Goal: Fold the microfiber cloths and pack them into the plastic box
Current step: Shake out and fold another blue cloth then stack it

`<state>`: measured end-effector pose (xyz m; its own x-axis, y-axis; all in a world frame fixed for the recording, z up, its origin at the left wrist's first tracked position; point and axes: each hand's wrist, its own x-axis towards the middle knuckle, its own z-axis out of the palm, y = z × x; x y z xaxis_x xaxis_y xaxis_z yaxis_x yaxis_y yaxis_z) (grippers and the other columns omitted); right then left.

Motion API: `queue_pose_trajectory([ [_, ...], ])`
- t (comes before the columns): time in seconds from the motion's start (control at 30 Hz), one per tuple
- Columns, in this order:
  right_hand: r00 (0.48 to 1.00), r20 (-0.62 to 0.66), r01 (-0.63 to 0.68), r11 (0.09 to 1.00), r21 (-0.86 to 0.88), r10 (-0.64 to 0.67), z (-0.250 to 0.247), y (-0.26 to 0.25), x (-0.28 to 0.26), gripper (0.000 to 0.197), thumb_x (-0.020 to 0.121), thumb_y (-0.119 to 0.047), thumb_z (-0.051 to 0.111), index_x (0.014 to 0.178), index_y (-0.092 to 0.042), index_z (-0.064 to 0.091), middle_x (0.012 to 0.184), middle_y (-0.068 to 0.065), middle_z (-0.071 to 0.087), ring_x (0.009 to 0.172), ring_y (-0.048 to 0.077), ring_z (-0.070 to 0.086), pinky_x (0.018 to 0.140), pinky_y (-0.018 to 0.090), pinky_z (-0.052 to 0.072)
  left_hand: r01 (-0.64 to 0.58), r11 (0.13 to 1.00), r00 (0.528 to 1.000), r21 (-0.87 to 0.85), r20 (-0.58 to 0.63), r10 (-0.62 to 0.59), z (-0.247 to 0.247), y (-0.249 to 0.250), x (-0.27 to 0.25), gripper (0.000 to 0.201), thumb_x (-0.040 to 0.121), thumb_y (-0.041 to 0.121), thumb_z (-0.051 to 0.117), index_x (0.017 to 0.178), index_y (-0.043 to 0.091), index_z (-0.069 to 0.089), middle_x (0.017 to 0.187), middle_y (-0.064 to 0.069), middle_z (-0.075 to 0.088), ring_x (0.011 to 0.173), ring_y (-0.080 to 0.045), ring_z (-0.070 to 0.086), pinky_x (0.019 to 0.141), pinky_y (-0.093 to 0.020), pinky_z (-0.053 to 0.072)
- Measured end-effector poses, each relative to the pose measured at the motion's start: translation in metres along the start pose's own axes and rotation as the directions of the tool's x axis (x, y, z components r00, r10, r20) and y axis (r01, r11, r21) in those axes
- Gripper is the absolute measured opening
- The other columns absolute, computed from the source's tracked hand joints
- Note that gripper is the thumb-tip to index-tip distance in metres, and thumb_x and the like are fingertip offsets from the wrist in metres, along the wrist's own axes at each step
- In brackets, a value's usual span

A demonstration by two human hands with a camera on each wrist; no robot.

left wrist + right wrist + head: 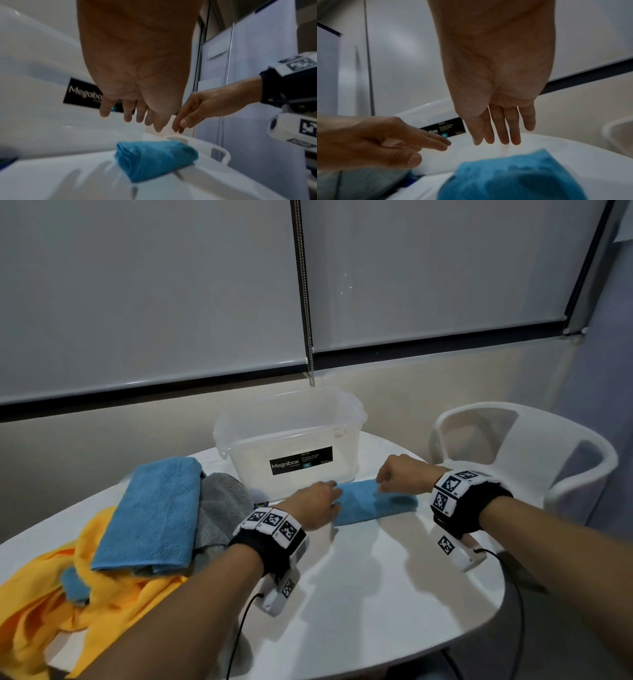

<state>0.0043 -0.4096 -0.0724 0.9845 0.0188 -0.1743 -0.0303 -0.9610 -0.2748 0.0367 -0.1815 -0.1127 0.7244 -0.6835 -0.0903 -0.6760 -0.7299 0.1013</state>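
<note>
Hovering with relaxed, empty fingers, left hand [317, 505] and right hand [399, 478] flank the folded blue cloth [373, 503].

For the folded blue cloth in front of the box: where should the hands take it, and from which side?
Judging by its shape, the folded blue cloth is a long, low bundle lying flat on the table. Best to come from above, left hand and right hand gripping opposite short ends so the layers stay together.

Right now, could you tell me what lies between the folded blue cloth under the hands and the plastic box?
Only a narrow strip of bare white table separates the folded blue cloth from the plastic box, seen in the head view.
</note>
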Motion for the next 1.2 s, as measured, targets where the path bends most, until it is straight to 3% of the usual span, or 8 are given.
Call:
queue_pose_trajectory([
  [0.13,0.99,0.013,0.139,0.99,0.023,-0.14,-0.018,-0.047,-0.01,0.016,0.086,-0.03,0.066,0.093,-0.02,0.076,0.088,-0.005,0.073,0.082,0.012,0.066,0.077,0.027,0.051,0.031,0.993,0.986,-0.11,-0.159,-0.049,-0.051,-0.008,-0.047,0.036,0.101,0.03,0.05,0.129,0.013,0.064,0.136,-0.006,0.06,0.123,-0.027,0.055,0.104,-0.041,0.045],
  [0.27,0.956,0.049,0.286,0.956,0.068,-0.29,-0.021,-0.108,-0.02,0.013,0.09,-0.028,0.066,0.088,-0.02,0.076,0.077,-0.003,0.075,0.068,0.009,0.07,0.066,0.023,0.051,0.134,0.963,0.932,-0.233,-0.301,-0.202,-0.092,-0.035,-0.11,0.025,0.096,0.031,0.054,0.099,0.018,0.075,0.094,-0.005,0.076,0.083,-0.022,0.069,0.08,-0.035,0.057],
  [0.4,0.919,0.084,0.374,0.919,0.125,-0.385,-0.01,-0.166,-0.024,0.016,0.093,-0.025,0.061,0.086,-0.016,0.072,0.083,0.001,0.075,0.072,0.011,0.074,0.063,0.023,0.054,0.304,0.914,0.824,-0.269,-0.406,-0.394,-0.113,-0.085,-0.176,0.017,0.091,0.019,0.062,0.094,0.013,0.077,0.09,-0.006,0.077,0.082,-0.02,0.068,0.077,-0.026,0.051],
  [0.5,0.889,0.112,0.433,0.894,0.117,-0.445,-0.004,-0.205,-0.026,0.019,0.093,-0.025,0.06,0.093,-0.012,0.074,0.084,0.003,0.076,0.074,0.013,0.074,0.066,0.026,0.056,0.412,0.889,0.861,-0.2,-0.235,-0.452,-0.112,-0.121,-0.217,0.015,0.085,0.025,0.074,0.098,0.018,0.078,0.096,-0.001,0.076,0.083,-0.013,0.068,0.08,-0.028,0.053],
  [0.7,0.848,0.1,0.505,0.851,0.145,-0.52,0.017,-0.27,-0.033,0.019,0.094,-0.023,0.066,0.103,-0.01,0.075,0.083,-0.002,0.074,0.068,0.008,0.069,0.061,0.021,0.055,0.454,0.888,0.881,0.075,0.108,-0.46,-0.082,-0.142,-0.258,0.072,0.065,0.052,0.087,0.127,0.031,0.057,0.124,0.004,0.05,0.113,-0.018,0.05,0.091,-0.034,0.046],
  [0.83,0.814,0.115,0.567,0.822,0.057,-0.569,0.041,-0.3,-0.036,0.024,0.087,-0.034,0.072,0.097,-0.012,0.077,0.09,0.002,0.074,0.075,0.012,0.064,0.065,0.026,0.05,0.425,0.905,0.902,0.034,-0.107,-0.419,-0.061,-0.145,-0.259,0.037,0.084,0.027,0.073,0.12,0.024,0.065,0.12,-0.004,0.057,0.111,-0.026,0.058,0.089,-0.036,0.049],
  [1.03,0.85,-0.068,0.527,0.836,0.152,-0.523,0.055,-0.318,-0.036,0.052,0.076,-0.061,0.07,0.104,-0.018,0.065,0.096,0.003,0.068,0.086,0.018,0.064,0.077,0.038,0.056,0.321,0.93,0.831,-0.181,-0.416,-0.368,-0.096,-0.137,-0.258,0.019,0.097,0.025,0.059,0.11,0.019,0.071,0.103,-0.003,0.073,0.091,-0.02,0.067,0.085,-0.037,0.055],
  [1.2,0.821,-0.389,0.542,0.787,0.296,-0.419,-0.004,-0.314,-0.042,0.018,0.086,-0.009,0.052,0.09,-0.006,0.069,0.092,0.015,0.071,0.085,0.029,0.067,0.076,0.045,0.058,0.134,0.963,0.691,-0.234,-0.675,-0.26,-0.149,-0.113,-0.243,0.012,0.096,0.015,0.06,0.102,0.014,0.07,0.085,-0.002,0.071,0.076,-0.016,0.06,0.072,-0.026,0.043],
])
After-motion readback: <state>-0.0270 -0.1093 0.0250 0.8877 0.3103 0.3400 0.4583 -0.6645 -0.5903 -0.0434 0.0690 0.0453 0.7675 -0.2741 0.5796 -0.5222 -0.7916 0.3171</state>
